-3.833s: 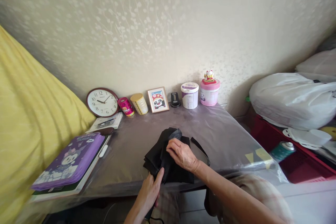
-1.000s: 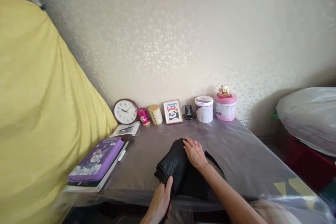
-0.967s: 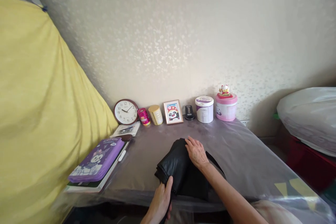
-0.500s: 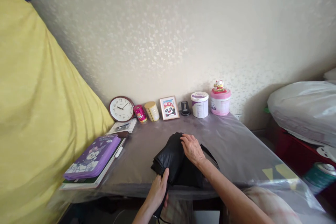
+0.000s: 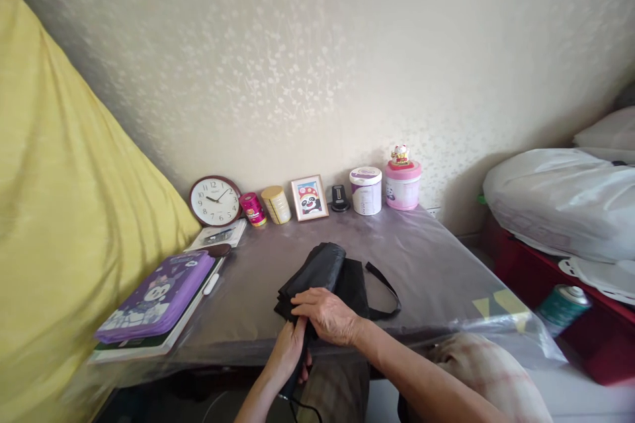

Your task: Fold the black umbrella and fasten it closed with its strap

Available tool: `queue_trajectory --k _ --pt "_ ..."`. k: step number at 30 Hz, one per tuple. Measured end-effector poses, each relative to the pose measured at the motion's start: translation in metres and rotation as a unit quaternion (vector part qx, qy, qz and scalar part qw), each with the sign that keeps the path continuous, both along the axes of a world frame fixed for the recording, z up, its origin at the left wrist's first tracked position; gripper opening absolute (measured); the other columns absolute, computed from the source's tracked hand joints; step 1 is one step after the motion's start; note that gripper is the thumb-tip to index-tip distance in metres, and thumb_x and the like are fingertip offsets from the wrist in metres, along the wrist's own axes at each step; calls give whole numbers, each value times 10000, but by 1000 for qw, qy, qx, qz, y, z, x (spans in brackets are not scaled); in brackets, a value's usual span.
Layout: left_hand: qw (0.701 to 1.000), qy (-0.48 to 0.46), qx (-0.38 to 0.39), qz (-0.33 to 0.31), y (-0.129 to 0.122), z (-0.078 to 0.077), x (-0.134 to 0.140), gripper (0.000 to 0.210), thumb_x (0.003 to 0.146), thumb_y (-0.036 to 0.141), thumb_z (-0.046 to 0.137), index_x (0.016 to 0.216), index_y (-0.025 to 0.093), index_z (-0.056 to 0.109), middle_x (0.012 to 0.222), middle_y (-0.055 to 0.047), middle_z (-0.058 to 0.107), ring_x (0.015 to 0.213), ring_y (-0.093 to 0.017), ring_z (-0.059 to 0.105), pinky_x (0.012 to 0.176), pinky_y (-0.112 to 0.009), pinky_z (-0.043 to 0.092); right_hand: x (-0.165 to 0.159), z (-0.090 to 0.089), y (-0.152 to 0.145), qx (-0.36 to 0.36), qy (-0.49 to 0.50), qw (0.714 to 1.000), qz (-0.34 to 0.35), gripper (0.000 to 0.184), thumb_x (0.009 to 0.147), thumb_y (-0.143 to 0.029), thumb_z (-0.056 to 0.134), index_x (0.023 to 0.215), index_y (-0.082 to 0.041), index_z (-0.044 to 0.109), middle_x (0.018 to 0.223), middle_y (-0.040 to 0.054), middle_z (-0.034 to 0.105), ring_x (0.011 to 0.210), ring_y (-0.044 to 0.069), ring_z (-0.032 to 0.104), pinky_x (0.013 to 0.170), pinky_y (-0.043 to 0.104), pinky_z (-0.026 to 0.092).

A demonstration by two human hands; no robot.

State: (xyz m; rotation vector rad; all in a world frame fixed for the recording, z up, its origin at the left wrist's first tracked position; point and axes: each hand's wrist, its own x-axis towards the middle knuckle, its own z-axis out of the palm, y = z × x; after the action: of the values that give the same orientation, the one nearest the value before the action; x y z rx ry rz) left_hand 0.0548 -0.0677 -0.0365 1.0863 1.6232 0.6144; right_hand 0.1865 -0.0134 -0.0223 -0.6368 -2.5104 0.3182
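Observation:
A black folded umbrella (image 5: 317, 271) lies slanted over the near edge of the table, its canopy gathered in loose folds. My left hand (image 5: 290, 347) is closed round its handle, below the canopy and past the table edge. Across the lower part of the folds, just above the left hand, my right hand (image 5: 325, 317) is wrapped over the fabric with its fingers close together. Beneath the umbrella, to its right, rests a flat piece of black cloth (image 5: 354, 284) with a looped strap (image 5: 389, 287). A thin cord hangs from the handle's end.
Along the wall stand a clock (image 5: 215, 201), a pink can (image 5: 253, 209), a yellow-lidded tin (image 5: 276, 205), a picture frame (image 5: 310, 198) and two tubs, the white one (image 5: 366, 192) nearer the middle. A purple case (image 5: 156, 297) lies on books at left. Clear plastic covers the table (image 5: 426, 264).
My right hand has slid from the umbrella's upper end down the canopy toward the handle. The strap now shows more fully. The view has shifted slightly to the right.

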Motion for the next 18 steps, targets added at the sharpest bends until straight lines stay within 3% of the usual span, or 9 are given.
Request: queue_trajectory --k 2,4,7,9,13,16,18 --pt "1000 -12 -6 2 -1 2 1 733 692 805 231 766 152 555 364 16 493 300 -164 501 324 -255 376 7 7 4 1 38 998 -42 362 840 -99 363 1098 -203 595 1198 46 588 1117 134 504 976 294 351" --pt "1000 -28 -13 4 -2 4 1 752 686 808 240 802 136 557 373 11 505 325 -177 527 340 -264 393 16 11 11 -5 60 986 -153 353 831 -76 354 1055 -191 602 1137 62 609 1071 151 528 956 299 368" --pt "998 -59 -18 1 -3 3 -2 772 686 807 251 892 122 542 414 1 543 361 -182 556 364 -267 417 31 8 24 -56 37 936 -344 283 852 -135 378 1048 -165 580 1076 109 612 1034 199 549 913 319 403" --pt "996 -90 -17 4 -4 1 -4 755 694 799 276 963 132 507 455 -4 574 384 -181 568 373 -266 430 38 2 33 -121 23 904 -410 275 871 -205 393 1092 -138 543 1094 140 598 1031 226 559 886 332 422" --pt "994 -108 -2 27 -6 -3 -5 692 699 789 306 945 163 471 443 20 553 344 -151 507 334 -247 406 38 -16 44 -259 60 873 -408 343 896 -277 375 1173 -98 467 1041 147 636 992 224 601 859 331 443" --pt "996 -86 14 34 -8 -3 0 665 706 788 285 861 169 472 416 42 498 316 -130 459 308 -231 377 30 -27 47 -291 98 866 -396 394 906 -332 338 1235 -127 414 1017 135 652 910 219 637 774 340 484" --pt "997 -61 29 24 -11 -1 5 663 732 768 257 911 166 469 422 53 484 319 -132 464 313 -231 385 26 -30 47 -302 146 856 -393 441 899 -370 335 1275 -145 381 1067 143 637 922 230 636 765 358 490"
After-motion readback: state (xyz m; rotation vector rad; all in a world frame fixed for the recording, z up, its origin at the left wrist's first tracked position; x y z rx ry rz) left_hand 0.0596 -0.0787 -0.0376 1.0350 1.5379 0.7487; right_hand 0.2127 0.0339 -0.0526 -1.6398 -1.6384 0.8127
